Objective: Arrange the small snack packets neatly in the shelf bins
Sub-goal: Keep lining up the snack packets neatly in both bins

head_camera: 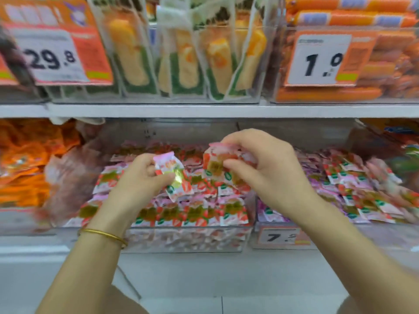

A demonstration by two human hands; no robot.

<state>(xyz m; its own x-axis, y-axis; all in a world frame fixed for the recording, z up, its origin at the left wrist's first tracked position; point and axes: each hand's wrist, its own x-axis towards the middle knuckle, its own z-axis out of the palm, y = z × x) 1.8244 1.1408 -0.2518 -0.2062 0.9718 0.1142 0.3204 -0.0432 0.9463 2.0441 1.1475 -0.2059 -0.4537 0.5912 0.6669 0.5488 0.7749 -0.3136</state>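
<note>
Nearest me, a gold bangle (102,234) sits on my left wrist. Just beyond it comes the clear front wall of the middle bin (188,240). Inside it, a front row of packets (190,213) stands upright, side by side, faces toward me.

Above that row and slightly farther in, my left hand (141,177) pinches one pink packet (174,175) between thumb and curled fingers. The packet's long axis is tilted, its top toward far left and its lower corner pointing down and right at the stacked rows. My right hand (267,168) is level with it, just to the right. Its fingers are curled round a small bunch of packets (223,160). Motion blur hides how many.

I judge that the move turns on this: the bin's rows lie directly below both hands and a touch nearer. The left packet needs turning upright to match them. Left hand serves the left half, right hand the right.

Farther up, the upper shelf (158,111) carries other bins.
</note>
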